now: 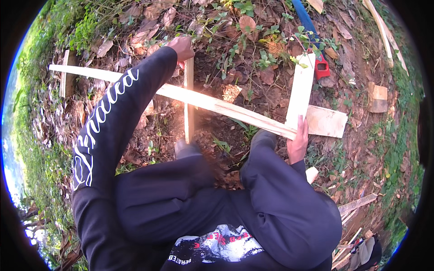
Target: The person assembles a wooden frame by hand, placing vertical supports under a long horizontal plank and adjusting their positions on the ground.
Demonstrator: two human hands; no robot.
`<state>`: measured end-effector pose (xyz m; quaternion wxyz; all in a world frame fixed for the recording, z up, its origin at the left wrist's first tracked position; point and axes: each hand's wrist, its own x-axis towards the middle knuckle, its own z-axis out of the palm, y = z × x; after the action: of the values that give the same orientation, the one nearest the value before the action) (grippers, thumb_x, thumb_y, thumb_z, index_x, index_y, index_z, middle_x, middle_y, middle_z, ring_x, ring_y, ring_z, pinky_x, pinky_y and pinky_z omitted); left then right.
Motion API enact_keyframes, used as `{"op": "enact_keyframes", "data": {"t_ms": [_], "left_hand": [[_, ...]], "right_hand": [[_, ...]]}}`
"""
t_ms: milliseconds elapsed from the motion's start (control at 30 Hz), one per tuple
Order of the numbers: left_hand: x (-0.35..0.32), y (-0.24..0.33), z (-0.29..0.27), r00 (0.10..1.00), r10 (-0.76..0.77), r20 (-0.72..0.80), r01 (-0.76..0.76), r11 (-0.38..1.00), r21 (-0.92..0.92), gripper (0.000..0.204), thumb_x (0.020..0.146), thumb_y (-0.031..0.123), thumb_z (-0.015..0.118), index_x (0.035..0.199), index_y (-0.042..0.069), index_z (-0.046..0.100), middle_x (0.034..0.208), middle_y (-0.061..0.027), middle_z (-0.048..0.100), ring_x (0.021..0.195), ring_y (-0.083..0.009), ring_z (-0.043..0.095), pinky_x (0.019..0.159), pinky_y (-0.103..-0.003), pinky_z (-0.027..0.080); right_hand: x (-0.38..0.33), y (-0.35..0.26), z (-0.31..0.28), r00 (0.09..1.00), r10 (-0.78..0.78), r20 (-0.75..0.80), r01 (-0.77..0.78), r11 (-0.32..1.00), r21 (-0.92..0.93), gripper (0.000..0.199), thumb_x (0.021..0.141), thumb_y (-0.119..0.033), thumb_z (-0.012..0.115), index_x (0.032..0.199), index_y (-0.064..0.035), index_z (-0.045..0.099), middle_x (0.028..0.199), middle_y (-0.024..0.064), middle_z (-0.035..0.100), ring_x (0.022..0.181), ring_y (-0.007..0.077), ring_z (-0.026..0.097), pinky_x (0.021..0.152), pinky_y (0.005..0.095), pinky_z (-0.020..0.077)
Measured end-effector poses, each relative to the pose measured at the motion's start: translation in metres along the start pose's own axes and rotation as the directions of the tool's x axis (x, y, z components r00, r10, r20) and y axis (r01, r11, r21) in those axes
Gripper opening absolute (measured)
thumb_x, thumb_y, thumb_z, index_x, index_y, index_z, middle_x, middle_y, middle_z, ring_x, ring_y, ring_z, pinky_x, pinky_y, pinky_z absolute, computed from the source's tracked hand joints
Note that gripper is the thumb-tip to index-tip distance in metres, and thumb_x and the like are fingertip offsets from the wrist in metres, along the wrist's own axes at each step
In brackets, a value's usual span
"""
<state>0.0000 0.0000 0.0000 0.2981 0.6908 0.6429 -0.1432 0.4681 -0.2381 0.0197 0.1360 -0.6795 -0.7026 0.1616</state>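
Note:
A long pale wooden strip (217,106) slants across in front of me, from far left down to my right hand (297,143). That hand grips the strip's near end, its fingers stretched up against a short pale board (300,90) that meets the strip at a corner. Across and under the long strip runs a narrower wooden stick (189,115), pointing toward my shoe. My left hand (181,49) is closed around the far end of this stick; some of its fingers are hidden. A wider wooden piece (326,121) lies beneath the corner, sticking out to the right.
A handsaw with a blue blade and red handle (322,67) lies at the far right. A wood block (68,74) sits under the strip's left end; another block (377,97) lies right. Leaves and low plants cover the ground. Wood offcuts (357,205) lie at lower right.

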Motion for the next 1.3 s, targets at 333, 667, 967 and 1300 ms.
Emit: {"op": "enact_keyframes", "data": {"t_ms": [333,667,967,1300], "left_hand": [[0.003,0.003,0.003,0.998,0.024,0.053,-0.016,0.988,-0.156,0.046,0.083,0.023,0.062,0.118,-0.007,0.057,0.101,-0.0258,0.067,0.065,-0.03,0.072,0.059,-0.039,0.06],[0.016,-0.026,0.015,0.995,0.093,0.027,-0.091,0.993,-0.079,0.043,0.089,0.02,0.059,0.12,-0.009,0.054,0.09,-0.0233,0.069,0.061,-0.0264,0.073,0.054,-0.037,0.061],[0.029,-0.032,0.014,0.989,0.147,-0.014,-0.147,0.988,-0.054,0.041,0.088,0.02,0.062,0.116,-0.01,0.056,0.088,-0.0238,0.069,0.061,-0.0274,0.073,0.054,-0.037,0.061],[0.04,-0.044,0.002,0.995,0.097,0.017,-0.096,0.994,-0.058,0.043,0.087,0.02,0.065,0.119,-0.008,0.057,0.099,-0.0236,0.067,0.061,-0.027,0.073,0.054,-0.037,0.061]], "right_hand": [[-0.005,0.0,0.0,0.999,0.011,-0.034,-0.013,0.998,-0.062,0.073,0.082,0.0,0.066,0.15,-0.0116,0.043,0.142,0.0313,0.046,0.12,0.0507,0.056,0.095,0.0506,0.051],[-0.004,0.002,0.008,1.0,0.004,-0.005,-0.004,0.999,-0.035,0.076,0.081,0.005,0.061,0.152,-0.0124,0.04,0.146,0.0306,0.043,0.128,0.0482,0.051,0.104,0.049,0.0471],[-0.006,0.003,0.009,1.0,-0.007,-0.013,0.007,0.998,-0.058,0.077,0.079,0.004,0.062,0.151,-0.0137,0.041,0.148,0.0242,0.044,0.12,0.0467,0.057,0.096,0.0496,0.0513],[-0.005,0.001,0.009,1.0,-0.014,0.008,0.014,0.998,-0.054,0.076,0.079,0.005,0.06,0.15,-0.0126,0.042,0.147,0.0229,0.045,0.122,0.0454,0.056,0.097,0.0487,0.051]]}}
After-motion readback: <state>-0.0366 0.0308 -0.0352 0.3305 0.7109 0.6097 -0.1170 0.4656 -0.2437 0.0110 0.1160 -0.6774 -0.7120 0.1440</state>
